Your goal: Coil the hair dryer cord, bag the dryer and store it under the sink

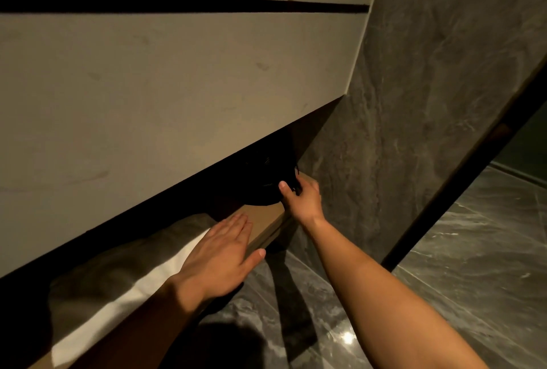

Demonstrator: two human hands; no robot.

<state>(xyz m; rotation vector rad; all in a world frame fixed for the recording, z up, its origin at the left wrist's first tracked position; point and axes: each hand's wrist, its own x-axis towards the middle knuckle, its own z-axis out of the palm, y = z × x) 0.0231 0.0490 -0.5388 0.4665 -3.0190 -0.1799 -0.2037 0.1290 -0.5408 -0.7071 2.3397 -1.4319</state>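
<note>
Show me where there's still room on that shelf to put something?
The bare patch is the wooden shelf between the left hand and the black bag. Left of that hand, white towels fill it. The far right end is crowded: the right hand grips the bag against the grey wall.

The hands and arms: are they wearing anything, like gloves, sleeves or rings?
No. Both are bare. The left hand and right hand have no gloves, and no ring or watch shows. Both forearms are uncovered as far as the picture reaches, so no sleeves are visible. The fingernails look short and plain.
</note>
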